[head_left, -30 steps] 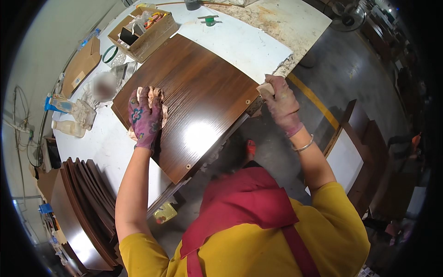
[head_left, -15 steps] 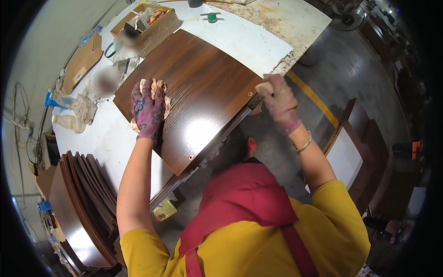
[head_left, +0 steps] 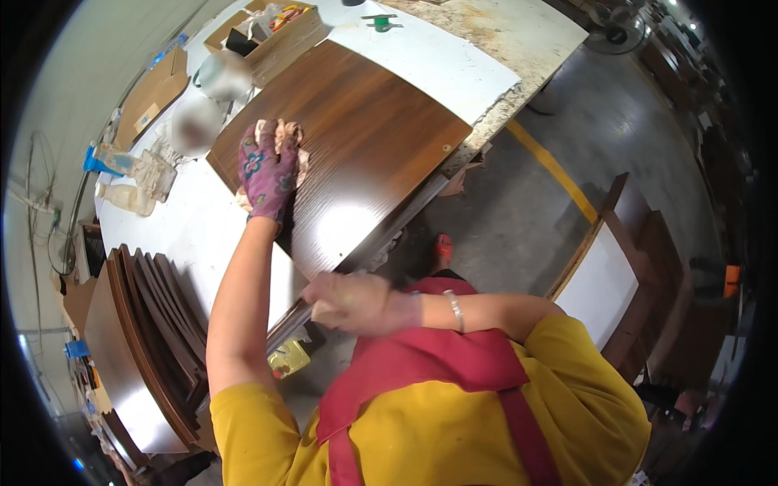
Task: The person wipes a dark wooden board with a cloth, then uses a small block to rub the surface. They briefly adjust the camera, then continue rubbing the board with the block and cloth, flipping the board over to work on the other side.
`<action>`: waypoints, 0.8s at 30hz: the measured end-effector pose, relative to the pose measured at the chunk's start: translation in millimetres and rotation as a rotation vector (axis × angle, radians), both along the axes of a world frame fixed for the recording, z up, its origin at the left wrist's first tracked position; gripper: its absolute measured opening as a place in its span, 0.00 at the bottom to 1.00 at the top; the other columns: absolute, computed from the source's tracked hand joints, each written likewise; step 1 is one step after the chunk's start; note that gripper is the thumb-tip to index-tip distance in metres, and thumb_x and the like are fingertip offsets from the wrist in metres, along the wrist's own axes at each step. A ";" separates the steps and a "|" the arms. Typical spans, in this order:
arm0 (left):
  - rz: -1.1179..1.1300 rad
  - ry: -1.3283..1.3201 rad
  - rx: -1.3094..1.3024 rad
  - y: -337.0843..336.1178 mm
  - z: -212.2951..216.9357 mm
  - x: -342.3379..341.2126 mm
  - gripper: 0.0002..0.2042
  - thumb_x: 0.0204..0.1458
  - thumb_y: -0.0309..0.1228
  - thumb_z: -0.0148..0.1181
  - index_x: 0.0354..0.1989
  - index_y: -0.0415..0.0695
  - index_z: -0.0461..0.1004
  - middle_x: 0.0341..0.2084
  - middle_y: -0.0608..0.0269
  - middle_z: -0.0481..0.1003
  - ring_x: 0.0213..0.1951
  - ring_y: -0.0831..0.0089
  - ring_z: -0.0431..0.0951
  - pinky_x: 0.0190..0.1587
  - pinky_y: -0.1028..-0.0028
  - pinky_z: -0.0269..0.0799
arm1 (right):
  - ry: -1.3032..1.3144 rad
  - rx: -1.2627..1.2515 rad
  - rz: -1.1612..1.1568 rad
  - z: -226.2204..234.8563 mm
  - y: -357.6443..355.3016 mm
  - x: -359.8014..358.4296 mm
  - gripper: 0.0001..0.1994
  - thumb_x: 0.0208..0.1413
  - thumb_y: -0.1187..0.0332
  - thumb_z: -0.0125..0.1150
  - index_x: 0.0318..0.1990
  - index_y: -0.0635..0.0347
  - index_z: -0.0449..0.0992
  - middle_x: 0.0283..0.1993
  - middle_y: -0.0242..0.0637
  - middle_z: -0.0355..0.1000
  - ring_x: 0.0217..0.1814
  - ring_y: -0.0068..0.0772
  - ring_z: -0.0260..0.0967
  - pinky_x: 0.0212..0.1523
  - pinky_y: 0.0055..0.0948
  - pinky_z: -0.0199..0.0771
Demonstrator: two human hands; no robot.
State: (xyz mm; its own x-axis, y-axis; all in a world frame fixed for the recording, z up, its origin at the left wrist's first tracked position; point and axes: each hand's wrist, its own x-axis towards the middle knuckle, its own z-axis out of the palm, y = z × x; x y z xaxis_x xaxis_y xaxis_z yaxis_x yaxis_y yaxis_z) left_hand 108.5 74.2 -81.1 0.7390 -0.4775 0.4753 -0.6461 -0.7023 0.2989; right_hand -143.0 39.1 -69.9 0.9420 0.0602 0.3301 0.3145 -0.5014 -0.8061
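A dark brown wood-grain panel (head_left: 365, 138) lies tilted on the white tabletop, with small holes along its near edge. My left hand (head_left: 270, 174), in a purple flowered glove, presses a crumpled peach cloth (head_left: 303, 162) against the panel's left part, fingers bent over it. At the panel's near corner, my right hand (head_left: 365, 304), also gloved, is smeared by motion. A small beige block (head_left: 326, 314) shows at its fingers, closed around it. The palm side of each hand is hidden.
A stack of curved brown panels (head_left: 150, 324) stands at the left. Beyond the panel are an open cardboard box (head_left: 288, 44) of small items, a green-based object (head_left: 382, 24) and plastic bottles (head_left: 126, 198). A white-faced board (head_left: 596, 279) leans at the right, near a yellow floor line (head_left: 555, 170).
My right hand has swept from the panel's right corner along the near edge to its near corner, carrying the beige block. My left hand stays on the cloth.
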 end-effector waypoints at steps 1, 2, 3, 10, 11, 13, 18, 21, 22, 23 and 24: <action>0.013 -0.025 0.009 0.4 -1.0 0.0 0.24 0.60 0.51 0.50 0.59 0.51 0.71 0.60 0.46 0.65 0.63 0.49 0.63 0.63 0.55 0.58 | 0.030 0.207 0.031 0.9 -9.5 -6.1 0.17 0.54 0.65 0.60 0.50 0.61 0.69 0.40 0.43 0.70 0.39 0.39 0.73 0.41 0.33 0.75; 0.009 -0.020 -0.004 -0.6 -0.3 1.5 0.24 0.60 0.52 0.50 0.58 0.51 0.71 0.60 0.46 0.65 0.62 0.49 0.63 0.63 0.55 0.59 | 0.008 0.245 0.028 2.9 -26.1 -12.2 0.16 0.55 0.67 0.59 0.50 0.61 0.70 0.42 0.42 0.70 0.41 0.38 0.72 0.42 0.32 0.75; 0.006 0.003 -0.005 -0.3 -0.4 1.5 0.24 0.60 0.52 0.50 0.59 0.52 0.71 0.60 0.46 0.65 0.62 0.49 0.63 0.63 0.55 0.58 | -0.040 0.198 -0.005 4.4 -51.0 -18.2 0.16 0.55 0.69 0.57 0.51 0.61 0.70 0.44 0.41 0.70 0.43 0.36 0.72 0.44 0.32 0.74; 0.018 0.030 -0.015 -1.5 2.6 -3.8 0.26 0.59 0.53 0.50 0.60 0.52 0.70 0.61 0.49 0.63 0.64 0.51 0.61 0.64 0.56 0.56 | 0.402 1.460 -0.357 -1.0 -131.5 -46.1 0.16 0.65 0.59 0.53 0.54 0.59 0.71 0.48 0.31 0.70 0.44 0.29 0.69 0.41 0.27 0.67; 0.018 0.031 -0.004 -0.2 2.8 -3.0 0.26 0.58 0.53 0.50 0.60 0.52 0.70 0.62 0.49 0.63 0.64 0.51 0.61 0.65 0.56 0.56 | 0.369 1.435 -0.369 0.1 -128.0 -44.5 0.17 0.65 0.58 0.53 0.54 0.59 0.71 0.47 0.33 0.70 0.44 0.29 0.69 0.39 0.27 0.66; 0.023 0.039 -0.016 -1.3 3.8 -3.9 0.26 0.58 0.53 0.50 0.60 0.52 0.70 0.62 0.49 0.63 0.64 0.51 0.61 0.65 0.56 0.56 | 0.369 1.476 -0.346 -2.9 -129.6 -44.2 0.17 0.65 0.58 0.53 0.54 0.60 0.71 0.47 0.33 0.69 0.43 0.29 0.69 0.39 0.27 0.67; 0.015 0.044 -0.023 1.0 7.8 -6.2 0.24 0.59 0.50 0.52 0.59 0.51 0.70 0.62 0.46 0.63 0.64 0.48 0.61 0.65 0.57 0.57 | 0.320 1.332 -0.278 2.0 -128.7 -40.9 0.18 0.64 0.60 0.55 0.55 0.62 0.69 0.47 0.35 0.70 0.46 0.29 0.69 0.43 0.26 0.69; 0.017 0.043 -0.043 1.2 7.8 -6.2 0.24 0.59 0.51 0.52 0.59 0.51 0.71 0.61 0.47 0.64 0.63 0.49 0.62 0.64 0.57 0.57 | 0.272 1.020 -0.410 22.8 -115.5 -34.7 0.20 0.62 0.64 0.58 0.56 0.66 0.67 0.49 0.38 0.70 0.48 0.32 0.69 0.48 0.30 0.71; 0.018 0.041 -0.043 1.0 7.0 -5.9 0.24 0.58 0.51 0.51 0.59 0.51 0.71 0.61 0.47 0.64 0.63 0.50 0.62 0.64 0.57 0.57 | 0.214 0.869 -0.453 20.6 -108.8 -30.5 0.20 0.60 0.64 0.60 0.56 0.65 0.67 0.48 0.38 0.70 0.47 0.33 0.70 0.47 0.30 0.71; 0.019 0.037 -0.043 0.4 7.0 -4.8 0.25 0.58 0.51 0.51 0.59 0.50 0.71 0.61 0.48 0.64 0.63 0.51 0.62 0.64 0.57 0.57 | 0.155 0.718 -0.491 18.2 -102.2 -25.9 0.21 0.59 0.64 0.62 0.56 0.64 0.67 0.48 0.38 0.71 0.46 0.33 0.71 0.46 0.30 0.72; 0.020 0.033 -0.043 0.5 7.2 -4.8 0.25 0.58 0.52 0.50 0.59 0.50 0.71 0.61 0.49 0.64 0.63 0.52 0.62 0.64 0.57 0.57 | 0.128 0.510 -0.466 15.8 -96.4 -21.1 0.21 0.58 0.64 0.63 0.55 0.62 0.67 0.47 0.39 0.71 0.45 0.35 0.72 0.45 0.30 0.72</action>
State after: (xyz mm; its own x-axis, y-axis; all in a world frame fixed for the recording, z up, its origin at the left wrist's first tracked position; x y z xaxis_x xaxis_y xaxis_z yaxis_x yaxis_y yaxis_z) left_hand 103.6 74.7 -73.9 0.7635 -0.4422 0.4707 -0.6217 -0.7006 0.3502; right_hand -164.1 -57.3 -54.1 0.8653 -0.4923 0.0939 0.0452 -0.1100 -0.9929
